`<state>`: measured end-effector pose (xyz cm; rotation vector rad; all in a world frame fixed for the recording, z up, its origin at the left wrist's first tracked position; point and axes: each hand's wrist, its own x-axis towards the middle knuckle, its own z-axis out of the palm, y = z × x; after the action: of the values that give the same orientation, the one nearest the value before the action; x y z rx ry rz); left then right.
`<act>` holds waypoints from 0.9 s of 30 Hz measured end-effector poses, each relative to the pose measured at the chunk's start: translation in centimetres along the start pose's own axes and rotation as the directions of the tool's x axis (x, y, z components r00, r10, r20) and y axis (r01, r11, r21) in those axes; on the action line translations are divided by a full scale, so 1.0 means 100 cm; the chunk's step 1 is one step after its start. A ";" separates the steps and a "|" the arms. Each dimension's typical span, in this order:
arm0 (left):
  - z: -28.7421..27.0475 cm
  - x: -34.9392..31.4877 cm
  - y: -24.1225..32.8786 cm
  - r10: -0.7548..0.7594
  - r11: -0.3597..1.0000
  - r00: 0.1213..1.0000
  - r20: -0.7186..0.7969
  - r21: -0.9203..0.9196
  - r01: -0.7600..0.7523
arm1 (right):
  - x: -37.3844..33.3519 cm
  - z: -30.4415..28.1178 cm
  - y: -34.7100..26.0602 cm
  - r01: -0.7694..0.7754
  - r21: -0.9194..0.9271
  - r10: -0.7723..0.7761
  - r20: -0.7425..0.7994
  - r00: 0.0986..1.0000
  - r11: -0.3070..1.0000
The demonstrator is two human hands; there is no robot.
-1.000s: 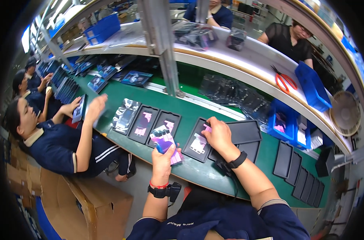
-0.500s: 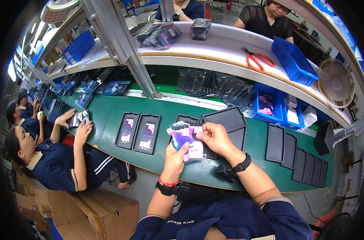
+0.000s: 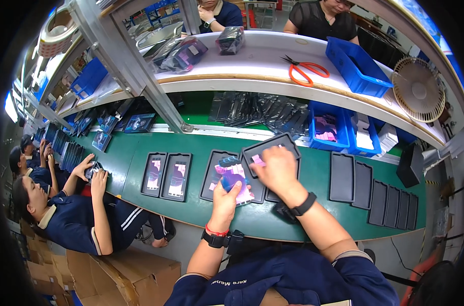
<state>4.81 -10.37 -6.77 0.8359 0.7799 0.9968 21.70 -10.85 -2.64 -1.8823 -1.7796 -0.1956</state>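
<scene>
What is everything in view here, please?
Bench: one, green, across the middle
Shelf: one, white, above the bench
Trays: at least ten, black, on the bench
Printed cards: several, pink and purple, centre and in left trays
Bins: at least four, blue, on and under the shelf
Scissors: one, red-handled, on the shelf
Wrapped packs: at least two, dark, on the shelf
Plastic packets: many, dark, under the shelf
Fan: one, beige, shelf's right end
Tape roll: one, whitish, upper left
Carton: at least one, brown, lower left
Other people: at least five, dark clothes, left and across
Left hand: one, bare, holding cards
Right hand: one, bare, over a tray
</scene>
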 end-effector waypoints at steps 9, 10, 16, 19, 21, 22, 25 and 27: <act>0.000 0.000 0.000 0.060 0.995 0.995 -0.080 0.087 -0.053 | -0.021 -0.029 0.018 0.179 0.089 -0.185 0.061 0.981 0.980; -0.001 -0.001 0.000 0.056 0.995 0.995 -0.080 0.087 -0.049 | -0.031 -0.048 0.028 0.195 0.092 -0.204 0.089 0.975 0.976; 0.008 -0.003 0.008 0.029 0.998 0.999 -0.043 0.055 -0.026 | -0.103 -0.112 0.092 0.160 0.132 -0.192 0.283 0.940 0.978; 0.010 -0.001 0.004 0.123 0.990 0.991 -0.056 0.074 -0.119 | -0.124 -0.113 0.106 0.130 0.091 -0.156 0.392 0.907 0.987; 0.013 -0.002 0.004 0.123 0.988 0.991 -0.049 0.096 -0.118 | -0.116 -0.120 0.099 0.136 0.112 -0.169 0.377 0.911 0.984; 0.016 -0.004 0.004 0.125 0.988 0.990 -0.058 0.101 -0.119 | -0.109 -0.119 0.094 0.143 0.130 -0.181 0.360 0.915 0.981; 0.032 -0.006 0.003 0.083 0.992 0.996 -0.034 0.094 -0.080 | -0.084 -0.099 0.068 -0.019 0.277 -0.019 0.135 0.991 0.961; 0.037 -0.006 -0.002 0.064 0.994 0.998 0.014 0.084 -0.065 | -0.060 -0.073 0.040 -0.309 0.566 0.184 0.268 0.946 0.764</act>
<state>7.88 -11.83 -5.16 0.9436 0.7942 1.0209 26.66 -19.48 -0.36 -1.6592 -1.4401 0.6177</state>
